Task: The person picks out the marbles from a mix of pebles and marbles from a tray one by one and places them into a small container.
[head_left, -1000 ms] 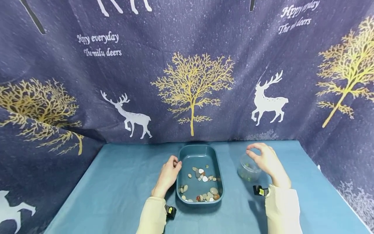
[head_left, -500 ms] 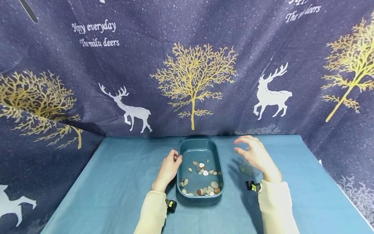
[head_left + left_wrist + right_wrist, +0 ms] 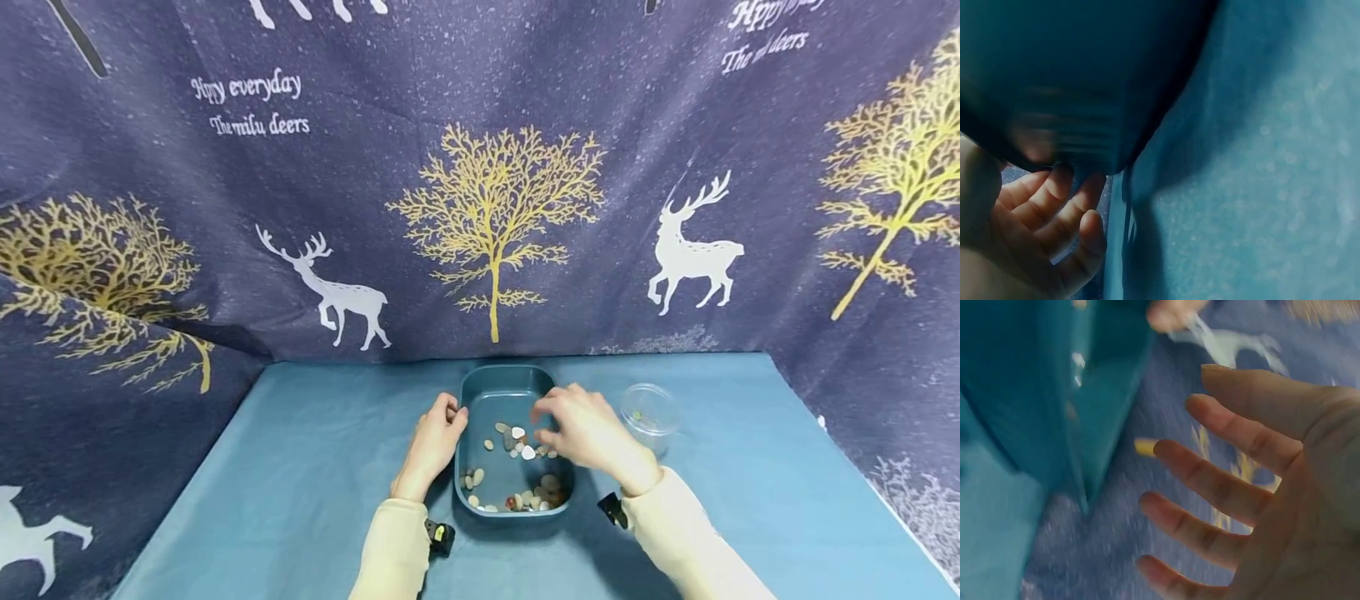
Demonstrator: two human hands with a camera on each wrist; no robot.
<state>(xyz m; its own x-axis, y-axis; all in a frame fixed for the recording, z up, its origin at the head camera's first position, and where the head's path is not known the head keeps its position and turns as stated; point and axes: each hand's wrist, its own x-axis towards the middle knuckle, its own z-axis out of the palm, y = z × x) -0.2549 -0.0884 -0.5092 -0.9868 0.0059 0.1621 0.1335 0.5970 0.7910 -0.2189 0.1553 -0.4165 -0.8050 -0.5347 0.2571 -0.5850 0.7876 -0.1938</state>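
A dark teal rectangular tray [image 3: 491,514] sits on the table with several pebbles [image 3: 528,452] in it, some near the middle and others along its near end. My left hand [image 3: 432,446] holds the tray's left rim; in the left wrist view its fingers [image 3: 1060,219] curl against the tray wall. Over the tray's right side hovers my right hand [image 3: 588,433], hiding part of the rim. In the right wrist view the fingers [image 3: 1210,487] are spread with nothing between them. A clear round plastic tub [image 3: 651,412] stands right of the tray, with small green bits inside.
A blue-teal cloth [image 3: 315,467] covers the table. Behind it hangs a dark blue curtain [image 3: 450,67] printed with deer and golden trees. Each wrist carries a small black camera, such as the one on the left sleeve [image 3: 390,546].
My right hand has moved left from above the clear tub to above the tray, uncovering the tub. The left hand stays at the tray's rim.
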